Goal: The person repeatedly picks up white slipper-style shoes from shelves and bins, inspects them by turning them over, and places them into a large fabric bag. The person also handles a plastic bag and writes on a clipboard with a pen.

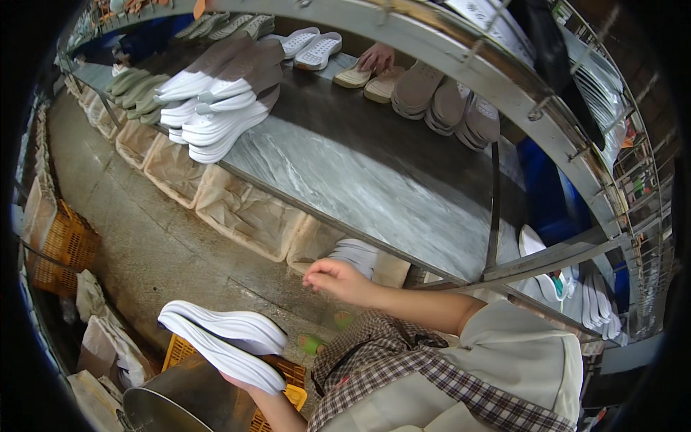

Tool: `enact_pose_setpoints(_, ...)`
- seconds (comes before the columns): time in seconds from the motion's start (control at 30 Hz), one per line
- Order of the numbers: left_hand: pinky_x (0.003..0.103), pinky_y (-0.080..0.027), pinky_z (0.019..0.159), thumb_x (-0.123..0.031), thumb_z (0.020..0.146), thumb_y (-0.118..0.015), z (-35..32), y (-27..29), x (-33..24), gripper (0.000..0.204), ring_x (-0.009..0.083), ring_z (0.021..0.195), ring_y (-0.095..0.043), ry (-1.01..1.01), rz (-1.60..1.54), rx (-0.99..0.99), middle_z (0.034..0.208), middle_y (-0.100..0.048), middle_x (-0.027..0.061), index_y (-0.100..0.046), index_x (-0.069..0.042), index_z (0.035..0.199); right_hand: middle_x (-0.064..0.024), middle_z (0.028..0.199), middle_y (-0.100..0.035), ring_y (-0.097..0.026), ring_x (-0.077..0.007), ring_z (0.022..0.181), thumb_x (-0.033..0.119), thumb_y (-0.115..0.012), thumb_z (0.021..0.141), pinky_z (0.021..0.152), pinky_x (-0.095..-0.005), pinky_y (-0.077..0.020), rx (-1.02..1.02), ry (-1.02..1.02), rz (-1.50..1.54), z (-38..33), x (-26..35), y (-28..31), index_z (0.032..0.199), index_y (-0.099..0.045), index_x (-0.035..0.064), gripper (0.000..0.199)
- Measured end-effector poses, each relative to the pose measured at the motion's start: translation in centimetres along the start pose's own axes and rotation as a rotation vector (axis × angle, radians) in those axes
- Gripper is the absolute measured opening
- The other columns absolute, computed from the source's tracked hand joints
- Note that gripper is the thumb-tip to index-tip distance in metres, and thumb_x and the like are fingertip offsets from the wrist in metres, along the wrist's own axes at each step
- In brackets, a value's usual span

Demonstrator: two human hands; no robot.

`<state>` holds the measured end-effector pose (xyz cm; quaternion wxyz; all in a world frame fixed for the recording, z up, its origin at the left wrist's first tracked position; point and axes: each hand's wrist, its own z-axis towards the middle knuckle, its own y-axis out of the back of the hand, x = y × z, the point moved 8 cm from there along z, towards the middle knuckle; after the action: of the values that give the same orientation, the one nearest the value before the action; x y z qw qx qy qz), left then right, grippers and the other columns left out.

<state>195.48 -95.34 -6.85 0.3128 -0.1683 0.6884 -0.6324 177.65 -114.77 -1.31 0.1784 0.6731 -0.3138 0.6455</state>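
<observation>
1. The left hand is low in the view and mostly hidden under two white shoe soles, stacked one on the other. Only its edge shows beneath them, so I cannot tell how its fingers are set; the soles rest on it.
2. The right hand is empty, its fingers loosely curled with the tips pointing left, held above the floor, near the front edge of the metal workbench.
3. Just beyond those fingertips, under the bench, a bag holds a small stack of white soles; the count is unclear.
4. Below the held soles stand one round metal drum and one yellow crate.
5. Far from both hands, on the bench, lies a pile of white soles, too many and too overlapped to count.
6. At the bench's far side, another person's hand rests on two beige soles; beside them stand about six grey-brown shoes.
7. Two white perforated clogs lie beyond the pile.
8. One orange crate sits well left, on the floor.
</observation>
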Motion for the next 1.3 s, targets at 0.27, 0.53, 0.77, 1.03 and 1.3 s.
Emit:
enact_pose_setpoints(0.27, 0.037, -0.03, 0.103, -0.029, 0.094, -0.035, 3.4, 3.8, -1.0, 0.046, 0.0266, 0.117, -0.044, 0.016, 0.043, -0.162, 0.129, -0.046, 0.013, -0.04, 0.001, 0.129, -0.0018, 0.087, -0.061, -0.052, -0.0069, 0.074, 0.018, -0.052, 0.091, 0.068, -0.0216, -0.0443, -0.167, -0.129, 0.015, 0.2, -1.7, 0.7, 0.094, -0.058, 0.0022, 0.017)
enact_pose_setpoints(0.53, 0.035, -0.038, 0.097, -0.028, 0.094, -0.041, 6.7, -0.4, -7.2, 0.042, 0.0224, 0.111, -0.048, -0.158, 0.256, -0.212, 0.122, -0.05, 0.0087, -0.042, -0.003, 0.128, -0.0027, 0.088, -0.061, -0.055, -0.0088, 0.079, 0.019, -0.052, 0.091, 0.071, -0.0232, -0.0461, -0.071, -0.073, -0.021, 2.8, -0.2, -5.4, 0.097, -0.058, 0.0023, 0.018)
enact_pose_setpoints(0.77, 0.031, -0.04, 0.094, -0.025, 0.094, -0.043, 10.7, -4.0, -16.5, 0.039, 0.0193, 0.106, -0.05, -0.497, 0.257, -0.124, 0.116, -0.053, 0.008, -0.042, -0.001, 0.126, -0.0056, 0.093, -0.064, -0.059, -0.0107, 0.082, 0.014, -0.055, 0.089, 0.07, -0.0232, -0.0478, 0.064, -0.125, -0.012, 9.5, 0.8, -13.0, 0.097, -0.058, 0.0027, 0.014)
enact_pose_setpoints(1.03, 0.031, -0.043, 0.09, -0.024, 0.093, -0.041, 18.6, -5.0, -24.6, 0.039, 0.0209, 0.101, -0.054, -0.797, 0.671, -0.343, 0.109, -0.057, 0.0107, -0.045, 0.003, 0.122, -0.0041, 0.086, -0.062, -0.057, -0.0118, 0.079, 0.015, -0.057, 0.087, 0.07, -0.0256, -0.0476, 0.317, 0.032, -0.154, 22.7, -0.5, -20.6, 0.093, -0.061, 0.002, 0.015)
enact_pose_setpoints(1.3, 0.033, -0.043, 0.09, -0.024, 0.092, -0.041, 29.1, -1.7, -30.6, 0.041, 0.0239, 0.102, -0.054, -0.549, 0.538, -0.343, 0.111, -0.056, 0.0125, -0.044, 0.004, 0.122, -0.0037, 0.082, -0.062, -0.058, -0.0098, 0.078, 0.018, -0.054, 0.087, 0.065, -0.0251, -0.0456, 0.434, -0.073, 0.027, 36.0, -0.1, -27.3, 0.089, -0.059, 0.0041, 0.015)
